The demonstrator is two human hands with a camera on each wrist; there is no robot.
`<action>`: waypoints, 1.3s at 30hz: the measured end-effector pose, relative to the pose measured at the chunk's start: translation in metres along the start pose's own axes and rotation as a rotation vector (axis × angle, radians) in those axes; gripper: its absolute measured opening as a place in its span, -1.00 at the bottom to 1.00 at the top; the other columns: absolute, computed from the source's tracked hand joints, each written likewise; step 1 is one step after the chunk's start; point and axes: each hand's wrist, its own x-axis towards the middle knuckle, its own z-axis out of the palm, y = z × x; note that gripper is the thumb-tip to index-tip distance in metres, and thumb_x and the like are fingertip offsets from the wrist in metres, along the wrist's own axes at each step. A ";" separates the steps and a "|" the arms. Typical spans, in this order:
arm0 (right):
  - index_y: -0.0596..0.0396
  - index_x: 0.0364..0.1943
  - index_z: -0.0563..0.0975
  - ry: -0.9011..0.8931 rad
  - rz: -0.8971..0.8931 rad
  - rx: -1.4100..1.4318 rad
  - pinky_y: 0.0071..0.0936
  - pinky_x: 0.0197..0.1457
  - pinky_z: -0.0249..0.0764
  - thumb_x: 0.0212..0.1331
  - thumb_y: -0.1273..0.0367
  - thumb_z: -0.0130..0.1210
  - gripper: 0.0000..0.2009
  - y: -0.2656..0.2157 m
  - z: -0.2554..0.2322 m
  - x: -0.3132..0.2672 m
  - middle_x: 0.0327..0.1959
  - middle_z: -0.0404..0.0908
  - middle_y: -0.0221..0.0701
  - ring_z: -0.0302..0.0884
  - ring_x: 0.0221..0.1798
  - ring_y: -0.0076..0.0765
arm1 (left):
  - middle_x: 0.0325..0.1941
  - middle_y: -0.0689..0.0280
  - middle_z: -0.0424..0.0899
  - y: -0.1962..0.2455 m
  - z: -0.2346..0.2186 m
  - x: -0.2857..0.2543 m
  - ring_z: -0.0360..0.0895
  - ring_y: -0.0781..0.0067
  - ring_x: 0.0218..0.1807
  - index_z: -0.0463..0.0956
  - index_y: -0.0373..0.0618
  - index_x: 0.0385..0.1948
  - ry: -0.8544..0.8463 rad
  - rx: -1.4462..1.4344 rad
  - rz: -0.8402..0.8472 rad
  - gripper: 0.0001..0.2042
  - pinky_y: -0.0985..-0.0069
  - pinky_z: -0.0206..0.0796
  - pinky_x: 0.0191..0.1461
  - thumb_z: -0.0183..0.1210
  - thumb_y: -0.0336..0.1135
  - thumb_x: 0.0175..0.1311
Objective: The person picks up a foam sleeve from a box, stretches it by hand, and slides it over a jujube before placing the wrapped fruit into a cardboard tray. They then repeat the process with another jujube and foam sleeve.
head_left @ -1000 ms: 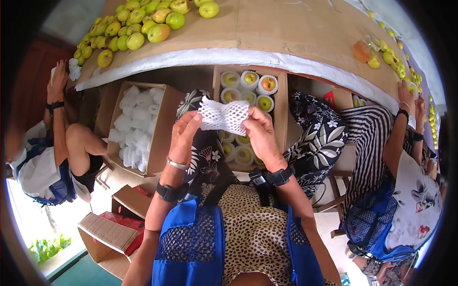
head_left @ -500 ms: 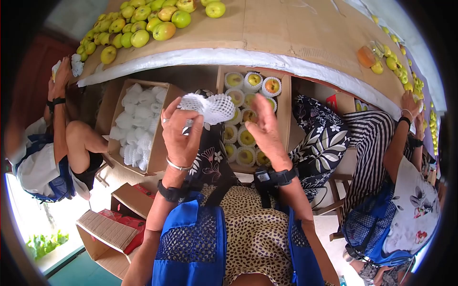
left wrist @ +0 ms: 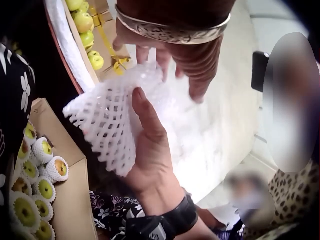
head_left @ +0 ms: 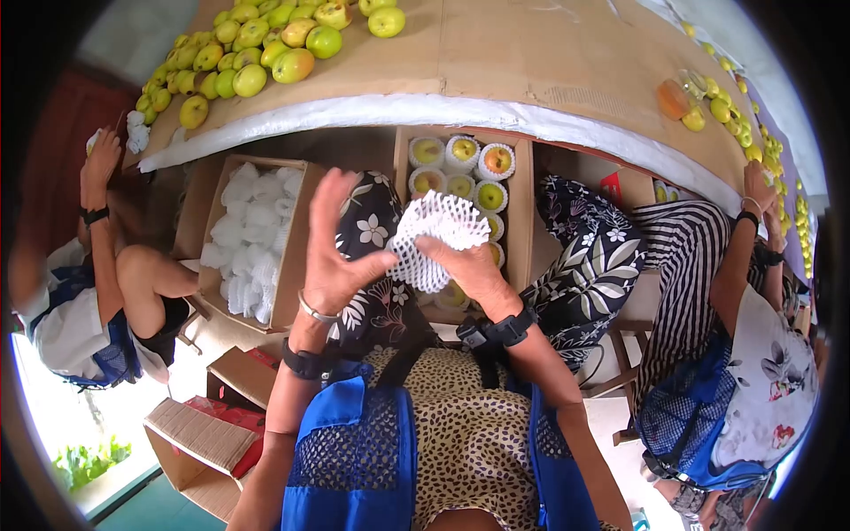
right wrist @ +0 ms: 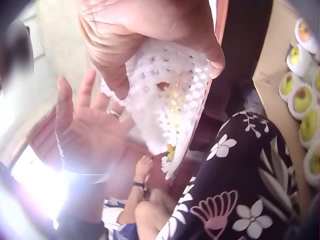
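Foam net (head_left: 438,239) sat between left hand (head_left: 335,248) and right hand (head_left: 469,270), above box of wrapped apples (head_left: 460,190); carton of nets (head_left: 257,234) left; loose apples (head_left: 257,53) on far table (head_left: 531,62).

Light: bright daylight – strongest at my lower left, by the window.
Glare: washes out my left hand (right wrist: 80,130) in the right wrist view.
Edges: fisheye bend, black corners in my head view.
Blur: soft patches – left wrist view's right side.

White foam net (head_left: 436,237), yellow-green apples (head_left: 248,53), brown cardboard box (head_left: 522,208), black-and-white floral trousers (head_left: 589,257), blue apron (head_left: 354,460).
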 end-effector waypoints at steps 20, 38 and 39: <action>0.13 0.08 0.32 -0.064 -0.068 -0.101 -0.64 -0.10 0.37 -0.13 0.48 0.27 -0.42 -0.014 0.015 0.004 -0.21 0.49 -0.42 0.40 -0.19 -0.62 | -0.47 0.33 0.63 -0.038 0.017 -0.022 0.48 0.68 -0.39 0.57 -0.22 -0.39 -0.487 0.022 -0.480 -0.74 0.57 0.35 -0.26 0.32 -0.34 -0.17; 0.12 -0.23 0.38 0.054 0.074 0.204 -0.63 -0.46 0.35 0.16 0.47 0.03 -0.87 -0.008 0.030 0.022 -0.58 0.39 -0.49 0.33 -0.56 -0.62 | -0.49 0.40 0.51 -0.037 0.025 -0.022 0.42 0.63 -0.51 0.45 -0.20 -0.34 -0.578 -0.251 -0.757 -0.75 0.66 0.33 -0.43 0.28 -0.40 -0.06; 0.12 -0.24 0.39 0.069 0.076 0.246 -0.65 -0.48 0.33 0.16 0.47 0.03 -0.88 -0.009 0.031 0.023 -0.58 0.38 -0.51 0.32 -0.57 -0.64 | -0.50 0.41 0.52 -0.036 0.026 -0.022 0.44 0.63 -0.50 0.47 -0.20 -0.36 -0.573 -0.258 -0.747 -0.78 0.67 0.34 -0.42 0.27 -0.37 -0.03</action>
